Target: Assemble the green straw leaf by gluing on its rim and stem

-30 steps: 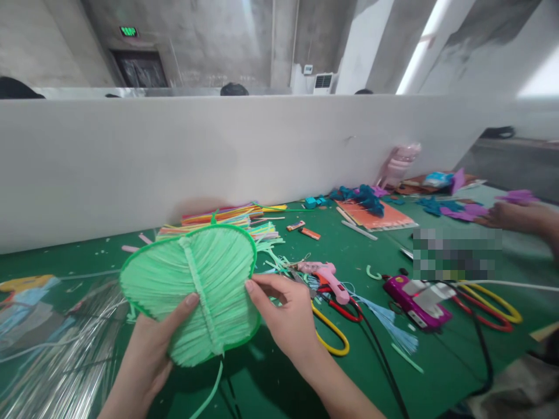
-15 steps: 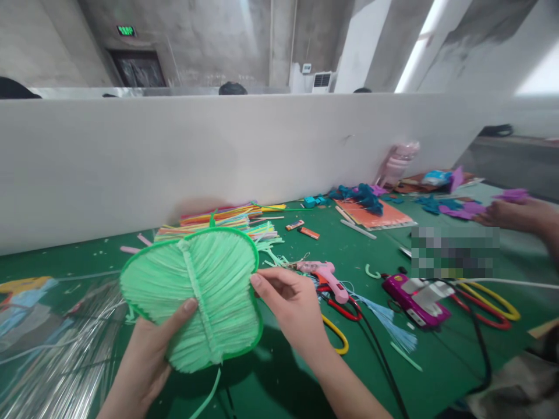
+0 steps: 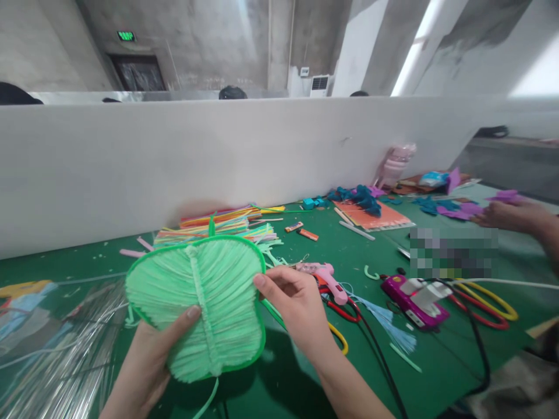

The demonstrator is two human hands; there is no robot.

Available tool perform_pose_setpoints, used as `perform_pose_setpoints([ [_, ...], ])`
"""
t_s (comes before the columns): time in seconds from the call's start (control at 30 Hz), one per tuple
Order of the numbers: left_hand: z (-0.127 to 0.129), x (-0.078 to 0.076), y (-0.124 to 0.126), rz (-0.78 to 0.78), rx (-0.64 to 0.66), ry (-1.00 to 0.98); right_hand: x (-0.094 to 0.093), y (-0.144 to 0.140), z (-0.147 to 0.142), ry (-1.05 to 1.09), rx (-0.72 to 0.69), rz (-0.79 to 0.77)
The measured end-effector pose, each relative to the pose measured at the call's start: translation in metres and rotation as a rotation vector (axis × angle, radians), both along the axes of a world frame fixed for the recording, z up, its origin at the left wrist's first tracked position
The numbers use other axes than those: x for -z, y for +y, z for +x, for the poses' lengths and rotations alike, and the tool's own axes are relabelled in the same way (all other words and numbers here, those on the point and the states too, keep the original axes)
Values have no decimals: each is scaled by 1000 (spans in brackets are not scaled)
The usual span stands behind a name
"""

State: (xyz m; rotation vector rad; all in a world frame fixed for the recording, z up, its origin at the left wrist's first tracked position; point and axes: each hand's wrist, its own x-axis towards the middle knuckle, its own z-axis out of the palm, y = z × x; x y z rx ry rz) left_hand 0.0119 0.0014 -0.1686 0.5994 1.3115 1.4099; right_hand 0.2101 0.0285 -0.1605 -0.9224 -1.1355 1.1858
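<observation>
A light-green leaf [image 3: 231, 291] made of fuzzy pipe cleaners, with a raised midrib and a darker green rim, is held up above the table. My left hand [image 3: 146, 361] grips its lower left side, thumb on the front beside the midrib and the other fingers hidden behind. With thumb and index finger, my right hand [image 3: 297, 308] pinches the right edge at the rim. A darker green pipe cleaner [image 3: 273, 312] shows behind that hand, below the pinch. From the leaf's bottom hangs a pale green stem [image 3: 207, 401].
A pink glue gun [image 3: 325, 276] and red-handled scissors [image 3: 345, 311] lie right of my hand. Beyond are a purple power strip [image 3: 414, 302] with cords and a co-worker's hand [image 3: 509, 212] holding purple pieces. Coloured pipe cleaners [image 3: 218, 224] lie behind the leaf; clear-wrapped strands [image 3: 74, 361] at left.
The leaf has shifted slightly right and down and turned a little upright. My right hand still pinches its edge, and the darker green strand now shows below that hand.
</observation>
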Motion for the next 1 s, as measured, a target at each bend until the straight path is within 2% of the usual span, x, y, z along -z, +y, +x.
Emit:
perform_pose_setpoints([
  [0.23,-6,0,2,4,29,11,5,2,0,12,-107,-47],
  [0.37,-10,4,1,-6,28,32,4,2,1,23,20,35],
  [0.43,-11,6,1,-1,30,39,0,3,1,-20,69,48],
  [0.67,-11,10,-4,22,52,83,-23,11,-5,-102,109,163],
  [0.83,-13,5,-9,43,87,37,-32,15,-6,-105,68,157],
  [1.0,-16,8,-9,76,104,67,-40,19,-4,-118,-14,141],
])
